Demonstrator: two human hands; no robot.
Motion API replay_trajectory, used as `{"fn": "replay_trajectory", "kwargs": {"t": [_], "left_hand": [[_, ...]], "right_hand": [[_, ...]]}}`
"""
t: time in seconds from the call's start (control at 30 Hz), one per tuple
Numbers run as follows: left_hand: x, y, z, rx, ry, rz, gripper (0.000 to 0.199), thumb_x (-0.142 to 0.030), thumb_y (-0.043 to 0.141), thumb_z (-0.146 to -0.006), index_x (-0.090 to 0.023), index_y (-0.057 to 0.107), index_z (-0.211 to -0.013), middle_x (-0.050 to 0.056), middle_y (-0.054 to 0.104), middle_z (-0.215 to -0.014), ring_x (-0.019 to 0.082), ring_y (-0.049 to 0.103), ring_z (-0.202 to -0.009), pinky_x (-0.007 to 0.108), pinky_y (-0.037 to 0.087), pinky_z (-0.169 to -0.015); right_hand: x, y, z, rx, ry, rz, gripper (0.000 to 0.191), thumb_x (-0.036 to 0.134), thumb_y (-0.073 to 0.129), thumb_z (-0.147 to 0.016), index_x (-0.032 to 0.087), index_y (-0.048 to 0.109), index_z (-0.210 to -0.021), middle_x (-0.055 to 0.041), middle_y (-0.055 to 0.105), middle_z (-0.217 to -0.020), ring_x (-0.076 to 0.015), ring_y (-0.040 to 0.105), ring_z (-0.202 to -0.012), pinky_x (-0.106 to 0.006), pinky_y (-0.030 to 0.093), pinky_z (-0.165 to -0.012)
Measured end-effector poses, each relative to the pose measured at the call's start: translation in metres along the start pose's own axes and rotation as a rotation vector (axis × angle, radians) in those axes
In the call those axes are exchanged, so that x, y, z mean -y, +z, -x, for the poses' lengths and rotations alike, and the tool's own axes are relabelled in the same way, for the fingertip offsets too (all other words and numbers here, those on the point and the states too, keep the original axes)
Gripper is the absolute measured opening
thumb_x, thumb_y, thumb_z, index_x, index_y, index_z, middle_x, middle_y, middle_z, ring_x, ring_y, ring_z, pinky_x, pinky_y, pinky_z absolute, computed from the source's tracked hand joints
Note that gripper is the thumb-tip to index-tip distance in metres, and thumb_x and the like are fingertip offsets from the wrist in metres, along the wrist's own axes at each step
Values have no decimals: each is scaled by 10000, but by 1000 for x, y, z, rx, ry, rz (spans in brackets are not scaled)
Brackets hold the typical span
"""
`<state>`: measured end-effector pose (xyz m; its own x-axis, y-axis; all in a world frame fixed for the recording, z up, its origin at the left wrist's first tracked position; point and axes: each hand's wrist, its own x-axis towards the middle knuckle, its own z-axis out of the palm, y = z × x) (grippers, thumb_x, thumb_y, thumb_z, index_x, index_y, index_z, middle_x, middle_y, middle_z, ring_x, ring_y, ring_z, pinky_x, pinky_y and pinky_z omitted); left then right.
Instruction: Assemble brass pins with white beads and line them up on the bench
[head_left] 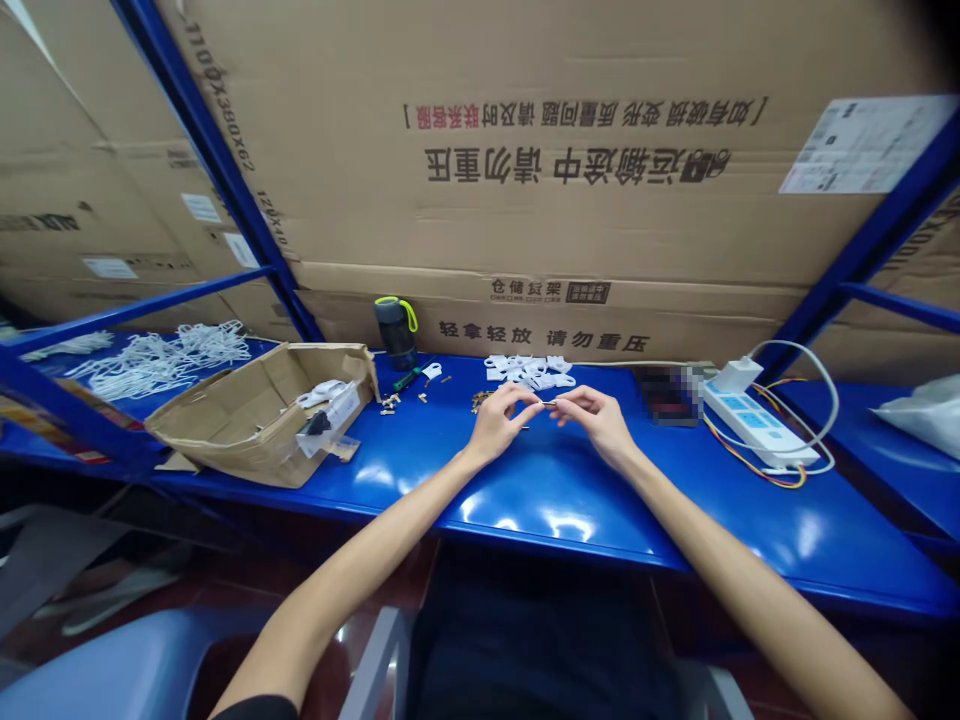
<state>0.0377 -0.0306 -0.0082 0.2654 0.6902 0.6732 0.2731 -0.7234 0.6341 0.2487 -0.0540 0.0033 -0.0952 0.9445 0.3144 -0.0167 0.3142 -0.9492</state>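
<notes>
L hand (499, 422) and R hand (596, 425) both pinched, fingertips closed on small part, prob. a brass pin (545, 403), between hands. Risk: grip slip drops it onto blue steel bench (555, 500), among loose brass fittings (388, 405) left of L hand.

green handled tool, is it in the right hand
No, the green-handled tool lies on the blue bench, away from the right hand, which pinches a small brass piece.
</notes>
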Motion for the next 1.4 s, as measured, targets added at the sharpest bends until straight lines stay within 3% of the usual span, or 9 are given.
{"fn": "replay_trajectory", "kwargs": {"t": [0.17,0.47,0.77,1.0,1.4], "left_hand": [[0,0,0,3,6,-3,281,-464,686,-976,-201,784,-978,39,702,-939,109,486,-625,287,459,-632],[-2,0,0,-10,6,14,289,-477,683,-976,-205,781,-968,41,704,-944,110,467,-617,283,427,-623],[-1,-1,0,-2,5,6,305,-486,673,-981,-201,779,-964,45,709,-953,108,482,-617,284,444,-622],[-3,-1,-1,-3,16,16,328,-500,668,-980,-194,783,-955,49,701,-948,102,459,-602,281,426,-611],[2,0,-1,-25,65,28,267,-455,730,-944,-197,802,-943,32,684,-928,76,433,-578,252,401,-582]], "right_hand": [[0,1,1,-2,-24,31,412,592,856,-745,216,751,-878,-64,801,-850,-229,728,-734,-397,604,-780],[3,1,1,9,-6,24,411,534,880,-728,229,798,-992,-60,810,-867,-280,767,-840,-402,605,-788],[3,0,2,48,-1,22,359,509,887,-728,226,781,-923,-64,810,-881,-306,783,-884,-404,602,-799],[2,0,2,32,3,11,450,563,900,-697,216,754,-942,-79,809,-877,-331,788,-923,-414,608,-803],[0,-3,0,-12,-71,145,366,535,891,-701,220,814,-871,-67,809,-875,-263,753,-788,-387,621,-755]]}}
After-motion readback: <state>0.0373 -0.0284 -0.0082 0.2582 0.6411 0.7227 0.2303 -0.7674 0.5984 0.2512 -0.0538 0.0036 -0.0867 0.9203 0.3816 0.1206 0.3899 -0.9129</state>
